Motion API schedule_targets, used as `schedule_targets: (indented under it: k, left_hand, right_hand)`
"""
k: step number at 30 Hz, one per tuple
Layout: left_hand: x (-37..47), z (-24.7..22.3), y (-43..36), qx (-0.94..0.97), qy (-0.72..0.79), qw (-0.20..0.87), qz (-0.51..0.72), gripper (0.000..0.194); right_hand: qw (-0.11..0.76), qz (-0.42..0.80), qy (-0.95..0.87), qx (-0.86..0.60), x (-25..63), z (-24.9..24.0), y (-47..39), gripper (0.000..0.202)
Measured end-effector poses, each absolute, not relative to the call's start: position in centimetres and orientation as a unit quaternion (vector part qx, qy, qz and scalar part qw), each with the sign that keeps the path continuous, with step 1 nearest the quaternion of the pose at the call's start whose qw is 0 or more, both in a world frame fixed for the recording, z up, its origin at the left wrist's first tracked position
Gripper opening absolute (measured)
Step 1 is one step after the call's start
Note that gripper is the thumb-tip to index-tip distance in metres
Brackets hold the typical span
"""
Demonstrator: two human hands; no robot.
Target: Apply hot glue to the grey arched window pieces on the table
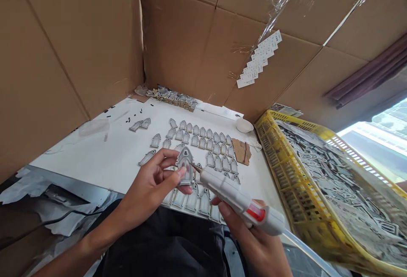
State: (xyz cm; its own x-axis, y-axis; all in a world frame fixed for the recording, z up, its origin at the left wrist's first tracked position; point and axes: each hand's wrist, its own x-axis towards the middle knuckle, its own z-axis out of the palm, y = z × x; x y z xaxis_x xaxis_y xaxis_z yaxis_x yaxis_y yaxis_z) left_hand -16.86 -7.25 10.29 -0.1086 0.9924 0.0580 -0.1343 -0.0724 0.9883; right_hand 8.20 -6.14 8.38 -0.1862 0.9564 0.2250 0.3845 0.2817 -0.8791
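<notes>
Between the thumb and fingers of my left hand (159,177) is a small grey arch-shaped metal piece (185,158), held upright above the table. My right hand (251,230) is wrapped round a white glue gun (229,188) with a red part near its back and a pale rod or tube behind it. The gun's pointed metal nozzle is at the right edge of the held piece; whether it touches cannot be told. Rows of similar grey pieces (202,142) lie on the white table (127,158) behind and below my hands.
A yellow plastic crate (282,184) full of grey pieces stands on the right. At the table's back are stacked pieces (174,99), a white bowl (244,125) and torn cardboard (241,151). Cardboard walls (178,35) surround the table, with paper labels (259,60) attached. Black bits lie back left.
</notes>
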Motion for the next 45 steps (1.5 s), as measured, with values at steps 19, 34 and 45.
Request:
schedule_targets:
  k: [19, 34, 45]
  left_hand:
    - [-17.1, 10.2, -7.9, 0.454, 0.496, 0.487, 0.558, 0.039]
    - [-16.8, 9.1, -7.7, 0.487, 0.571, 0.371, 0.547, 0.031]
    - [-18.4, 9.4, -7.0, 0.464, 0.558, 0.418, 0.546, 0.042]
  right_hand:
    - [0.437, 0.269, -0.764, -0.391, 5.9, 9.7, -5.5, 0.044]
    - [0.387, 0.186, -0.818, -0.383, 6.7, 8.9, -5.2, 0.039]
    - [0.318, 0.214, -0.84, -0.383, 8.0, 10.5, -5.7, 0.048]
